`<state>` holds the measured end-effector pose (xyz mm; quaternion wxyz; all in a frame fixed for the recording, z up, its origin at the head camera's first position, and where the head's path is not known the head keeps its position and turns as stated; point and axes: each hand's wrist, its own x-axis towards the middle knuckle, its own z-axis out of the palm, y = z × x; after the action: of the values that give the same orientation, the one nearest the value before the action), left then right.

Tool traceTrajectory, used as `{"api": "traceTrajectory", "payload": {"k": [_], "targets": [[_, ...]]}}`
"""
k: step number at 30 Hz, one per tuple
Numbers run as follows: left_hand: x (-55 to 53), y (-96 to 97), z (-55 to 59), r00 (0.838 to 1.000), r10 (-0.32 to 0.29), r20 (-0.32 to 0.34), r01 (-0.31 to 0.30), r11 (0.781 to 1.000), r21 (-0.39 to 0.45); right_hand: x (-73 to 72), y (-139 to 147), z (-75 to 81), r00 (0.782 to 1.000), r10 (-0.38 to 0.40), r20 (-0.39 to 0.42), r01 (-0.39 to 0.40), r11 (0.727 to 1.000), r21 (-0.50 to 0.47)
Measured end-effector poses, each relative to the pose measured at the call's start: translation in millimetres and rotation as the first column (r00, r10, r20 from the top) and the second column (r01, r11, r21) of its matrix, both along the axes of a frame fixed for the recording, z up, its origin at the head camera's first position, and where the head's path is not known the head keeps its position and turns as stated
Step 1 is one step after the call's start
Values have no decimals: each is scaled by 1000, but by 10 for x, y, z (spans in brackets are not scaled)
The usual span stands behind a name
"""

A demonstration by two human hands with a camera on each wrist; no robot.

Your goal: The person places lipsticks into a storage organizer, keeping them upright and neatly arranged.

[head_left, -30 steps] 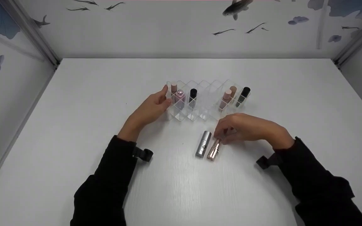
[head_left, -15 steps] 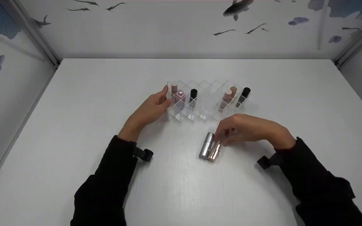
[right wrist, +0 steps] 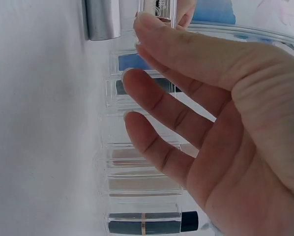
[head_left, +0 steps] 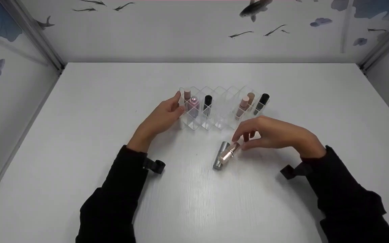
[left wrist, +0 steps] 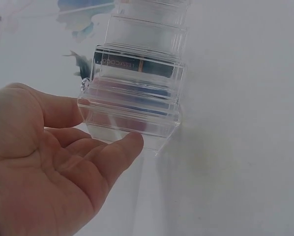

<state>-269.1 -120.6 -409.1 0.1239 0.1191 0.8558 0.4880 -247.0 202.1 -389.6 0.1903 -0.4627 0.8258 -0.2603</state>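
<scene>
My left hand (head_left: 160,118) holds the left end of a clear lipstick organizer (head_left: 218,125), thumb and fingers at its edges; the left wrist view shows this grip on the clear end wall (left wrist: 159,142). A shiny rose-gold lipstick tube (head_left: 229,153) is pinched by the fingertips of my right hand (head_left: 274,133), tilted, in front of the organizer. Partly behind it lies a silver lipstick tube (head_left: 217,164) on the table. In the right wrist view, the pinched tube (right wrist: 159,8) shows a clear outer part at the top edge, near the silver tube (right wrist: 102,19).
Several tubes stand in the organizer: a pink-purple one (head_left: 193,107) and a black-capped one (head_left: 208,101) toward the left, a pink-capped one (head_left: 243,105) and a dark one (head_left: 261,104) toward the right. The white table (head_left: 113,87) meets printed panels behind and at the sides.
My right hand has raised the rose-gold tube off the table and tilted it, so it overlaps the silver tube. The silver tube had shifted slightly right. My left hand stays at the organizer.
</scene>
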Motion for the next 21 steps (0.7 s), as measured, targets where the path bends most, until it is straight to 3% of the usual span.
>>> {"api": "traceTrajectory", "payload": {"k": [7, 13, 21], "targets": [[7, 18, 34, 999, 37, -29, -37, 999, -27, 11, -7, 40, 996, -92, -22, 91, 995, -40], [24, 46, 74, 992, 75, -98, -81, 995, -59, 11, -12, 60, 982, -156, -102, 143, 982, -122], [51, 52, 119, 987, 100, -122, -109, 991, -75, -11, 3, 57, 954, -212, -212, 158, 956, -246]]}}
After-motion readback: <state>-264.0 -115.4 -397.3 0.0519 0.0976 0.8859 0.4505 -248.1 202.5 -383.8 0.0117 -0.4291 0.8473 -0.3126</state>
